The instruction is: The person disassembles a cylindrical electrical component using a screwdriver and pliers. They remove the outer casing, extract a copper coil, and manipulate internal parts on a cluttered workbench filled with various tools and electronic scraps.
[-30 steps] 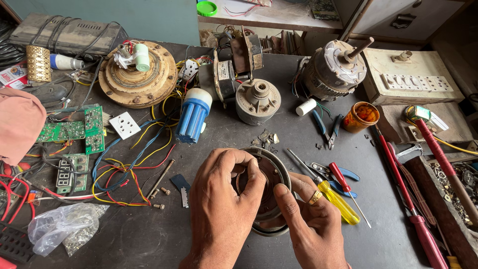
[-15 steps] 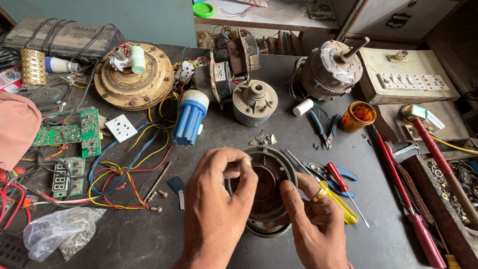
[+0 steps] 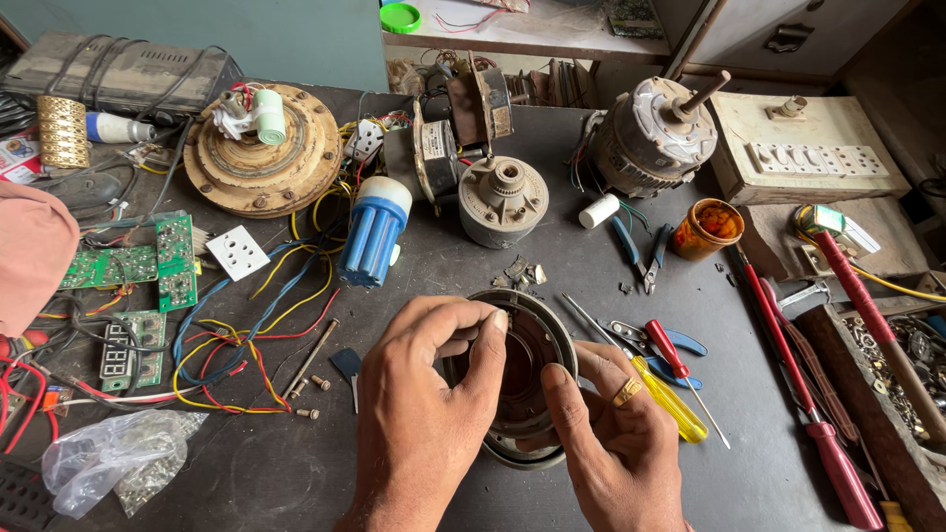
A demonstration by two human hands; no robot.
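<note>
Both hands work over a round metal motor housing (image 3: 522, 394) that lies on the dark counter (image 3: 266, 473) at about six o'clock in the view. The left hand (image 3: 424, 414) grasps the housing from the nine o'clock side, its fingers curled over the rim and the thumb reaching into the rusty bowl. The right hand (image 3: 611, 443), wearing a gold ring (image 3: 627, 392), grips the rim from the four o'clock side, thumb pressed on the inner edge.

Just beside the right hand, toward three o'clock, lie a yellow-handled screwdriver (image 3: 670, 399), a red-handled screwdriver (image 3: 668, 347) and blue-handled pliers (image 3: 636, 251). At twelve o'clock from the housing sit small metal scraps (image 3: 520, 272) and, beyond them, a grey motor cap (image 3: 503, 200). A blue-and-white capacitor (image 3: 375, 230) rests toward eleven o'clock. Tangled coloured wires (image 3: 236, 340), loose bolts (image 3: 315, 382) and green circuit boards (image 3: 148, 261) spread out at nine o'clock. An orange jar (image 3: 712, 227) stands toward two o'clock, well apart, near a shafted motor (image 3: 650, 138).
</note>
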